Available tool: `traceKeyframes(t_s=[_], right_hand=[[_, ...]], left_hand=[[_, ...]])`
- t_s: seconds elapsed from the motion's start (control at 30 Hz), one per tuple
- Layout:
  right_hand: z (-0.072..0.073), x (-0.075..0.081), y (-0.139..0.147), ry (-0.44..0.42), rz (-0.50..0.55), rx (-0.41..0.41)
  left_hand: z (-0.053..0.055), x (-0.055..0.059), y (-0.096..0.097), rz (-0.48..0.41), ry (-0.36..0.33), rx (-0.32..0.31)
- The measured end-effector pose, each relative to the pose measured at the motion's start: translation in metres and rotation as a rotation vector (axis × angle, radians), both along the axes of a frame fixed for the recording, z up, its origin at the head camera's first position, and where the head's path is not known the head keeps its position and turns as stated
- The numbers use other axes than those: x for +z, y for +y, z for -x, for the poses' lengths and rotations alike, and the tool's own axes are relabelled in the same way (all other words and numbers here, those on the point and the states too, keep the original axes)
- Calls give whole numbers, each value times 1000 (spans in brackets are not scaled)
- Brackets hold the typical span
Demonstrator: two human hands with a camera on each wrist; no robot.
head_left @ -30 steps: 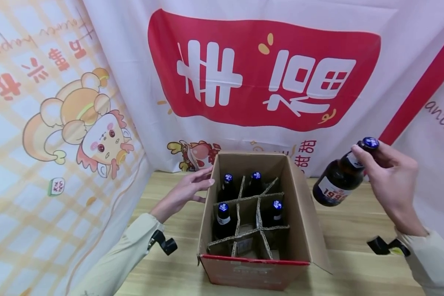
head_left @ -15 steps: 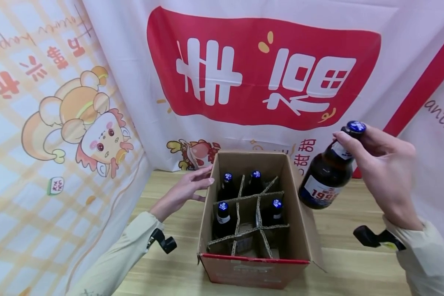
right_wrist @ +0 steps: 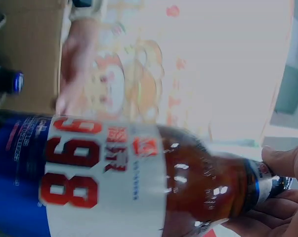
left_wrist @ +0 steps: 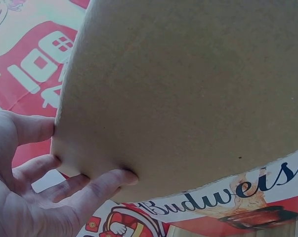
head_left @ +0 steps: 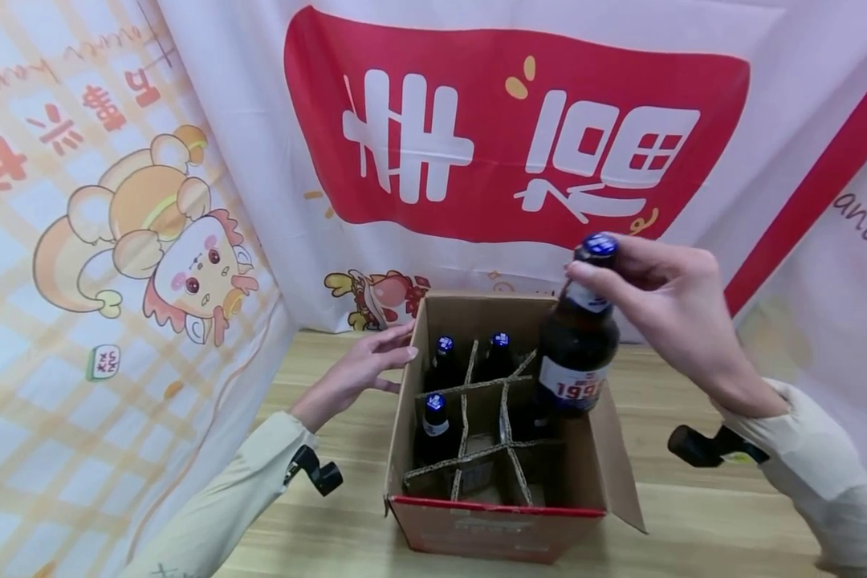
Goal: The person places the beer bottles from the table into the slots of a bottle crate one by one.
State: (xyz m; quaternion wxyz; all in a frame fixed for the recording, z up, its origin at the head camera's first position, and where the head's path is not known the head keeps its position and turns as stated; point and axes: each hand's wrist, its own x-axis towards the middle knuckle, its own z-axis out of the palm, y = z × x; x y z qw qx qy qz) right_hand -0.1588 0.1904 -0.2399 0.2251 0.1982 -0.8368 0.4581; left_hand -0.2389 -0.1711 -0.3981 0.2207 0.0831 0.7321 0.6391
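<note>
My right hand (head_left: 665, 313) pinches a brown beer bottle (head_left: 574, 361) by its neck, just under the blue cap. The bottle hangs nearly upright over the right wall of an open cardboard box (head_left: 502, 507), overlapping the divider cells there. Its white-and-blue label (right_wrist: 109, 182) fills much of the right wrist view. My left hand (head_left: 357, 373) rests its fingertips against the box's left side; in the left wrist view its fingers (left_wrist: 102, 190) press on brown cardboard (left_wrist: 188, 98). Inside the box, capped bottles (head_left: 436, 417) stand in several cells; the held bottle partly covers one.
Cardboard dividers (head_left: 484, 385) split the box into cells. A flap (head_left: 621, 466) slants outward from its right wall. The box stands on a wooden tabletop (head_left: 694, 498). Printed cloths (head_left: 506, 144) hang behind and to the left.
My right hand has carried the bottle leftward, from beside the box to above its right wall, bringing it more upright. My left hand has stayed against the box.
</note>
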Motion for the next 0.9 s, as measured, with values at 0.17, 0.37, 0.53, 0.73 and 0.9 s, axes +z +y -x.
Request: traceKeyframes(t_s=[0.17,0.37,0.53,0.73,0.9], right_hand=[[0,-6,-21,-48,-61,174],[3,-23,-44,-166,-121,289],[4,-36,-60,-199,-162,376],[7,-42,-73,-196,-256,383],[4,-35,-76,-229,-311,418]], left_hand=[[-2,0,-1,4,-12,-2],[-3,0,0,3,-18,22],[-2,2,1,1,-32,26],[-2,1,-1,-2,-18,22],[-1,2,-2,-16,-22,3]])
